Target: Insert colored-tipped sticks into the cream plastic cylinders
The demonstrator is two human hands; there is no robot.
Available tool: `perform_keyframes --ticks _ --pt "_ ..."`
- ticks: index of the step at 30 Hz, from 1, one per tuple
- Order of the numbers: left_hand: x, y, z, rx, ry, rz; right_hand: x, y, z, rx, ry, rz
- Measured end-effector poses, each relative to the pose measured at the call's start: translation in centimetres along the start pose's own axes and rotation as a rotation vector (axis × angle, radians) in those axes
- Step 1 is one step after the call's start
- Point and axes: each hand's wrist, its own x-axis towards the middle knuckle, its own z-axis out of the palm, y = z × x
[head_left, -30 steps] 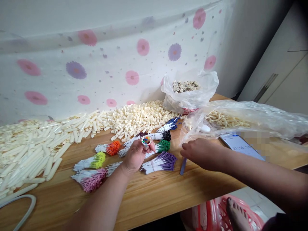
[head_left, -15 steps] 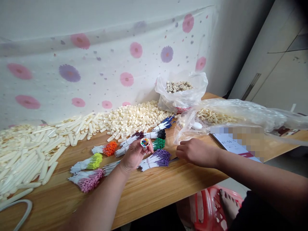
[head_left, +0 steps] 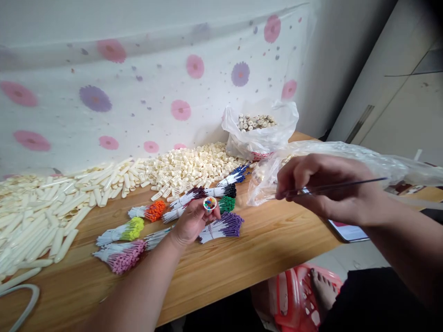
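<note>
My left hand (head_left: 189, 223) is closed around a small white holder (head_left: 209, 203) filled with several coloured tips, held just above the wooden table (head_left: 242, 258). Around it lie bundles of thin refills with orange (head_left: 152, 211), yellow-green (head_left: 126, 230), pink (head_left: 119, 258), purple (head_left: 224, 227), green (head_left: 226, 203) and black tips. My right hand (head_left: 321, 189) is raised above the table's right side and pinches a thin dark flat stick (head_left: 346, 186) that points right.
Heaps of cream plastic tubes (head_left: 38, 216) and small ribbed cream parts (head_left: 190, 169) cover the back of the table. Two plastic bags of rings (head_left: 258, 131) (head_left: 363, 159) stand at right. A phone (head_left: 348, 230) lies at the table edge. A red stool (head_left: 301, 299) and a foot show below.
My right hand has lifted off the table with the thin stick that lay there. My left hand keeps holding the white holder in about the same place.
</note>
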Motion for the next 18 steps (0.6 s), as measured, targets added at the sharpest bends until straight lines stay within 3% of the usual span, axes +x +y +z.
perform_keyframes --ticks 2,5,8,18 --pt "-0.1 -0.2 0.3 -0.004 -0.012 -0.013 0.3 -1.6 0.7 0.023 0.104 -0.023" --pt "-0.3 -0.6 0.6 -0.028 -0.025 -0.036 0.6 -2.6 2.5 -0.045 0.045 -0.069" --pt "-0.5 -0.9 0.8 -0.079 -0.052 -0.056 1.0 -2.6 3.8 -0.083 -0.03 -0.097" --pt "-0.3 -0.4 1.1 -0.008 -0.071 -0.037 1.2 -1.6 5.2 -0.062 0.023 -0.1"
